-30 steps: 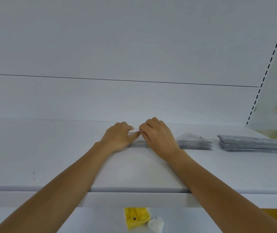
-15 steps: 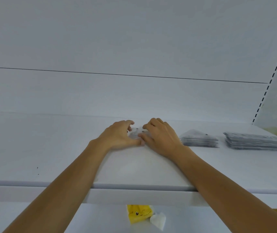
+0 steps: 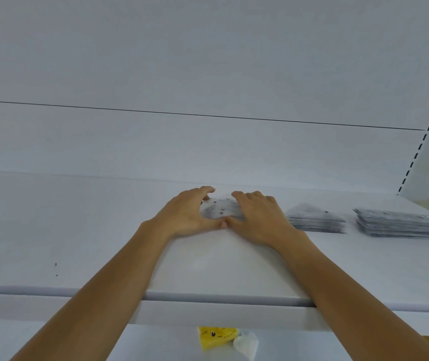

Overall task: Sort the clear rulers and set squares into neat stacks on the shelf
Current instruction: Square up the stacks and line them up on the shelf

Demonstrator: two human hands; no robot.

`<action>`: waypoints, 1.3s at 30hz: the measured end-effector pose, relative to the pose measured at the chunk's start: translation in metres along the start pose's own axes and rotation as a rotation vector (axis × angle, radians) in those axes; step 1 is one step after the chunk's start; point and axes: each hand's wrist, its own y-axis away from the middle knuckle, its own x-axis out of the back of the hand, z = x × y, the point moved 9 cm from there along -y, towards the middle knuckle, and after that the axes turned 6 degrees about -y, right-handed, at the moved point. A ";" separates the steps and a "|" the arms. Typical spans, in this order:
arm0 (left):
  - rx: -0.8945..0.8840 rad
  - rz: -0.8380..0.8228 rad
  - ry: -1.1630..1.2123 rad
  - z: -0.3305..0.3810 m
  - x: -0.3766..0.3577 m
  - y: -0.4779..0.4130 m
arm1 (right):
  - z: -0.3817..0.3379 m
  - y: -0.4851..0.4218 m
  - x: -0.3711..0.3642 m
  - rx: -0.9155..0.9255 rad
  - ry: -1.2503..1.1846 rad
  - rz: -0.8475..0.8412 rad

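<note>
Fingertips parted since prev. frame; thumbs now meet at 6 o'clock edge. Item: set-square stack (image 3: 221,209), flat on shelf (image 3: 78,243), btwn hands. L hand (image 3: 184,217) cups 9 o'clock side, R hand (image 3: 257,217) 3 o'clock side; equally near. Long axis approx. 9–3. Neighbour stack (image 3: 317,221) at 3 o'clock, apart.

No readable text, labels or numbers on anything in view.

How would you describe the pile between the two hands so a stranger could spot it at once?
On the white shelf, three piles of clear plastic pieces lie in a row. The one meant is the leftmost pile, near the shelf's middle. Unlike the middle pile and the long right pile, which no hand touches, it is held between the left hand and right hand.
</note>
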 end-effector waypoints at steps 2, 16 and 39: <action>0.000 0.016 0.006 -0.001 0.000 -0.002 | -0.003 -0.001 -0.001 0.018 -0.037 -0.020; 0.078 -0.010 -0.029 -0.006 0.003 -0.004 | 0.029 0.000 0.015 -0.097 -0.287 -0.016; 0.054 -0.036 -0.070 -0.001 -0.004 0.001 | 0.031 0.003 -0.001 -0.123 -0.250 -0.158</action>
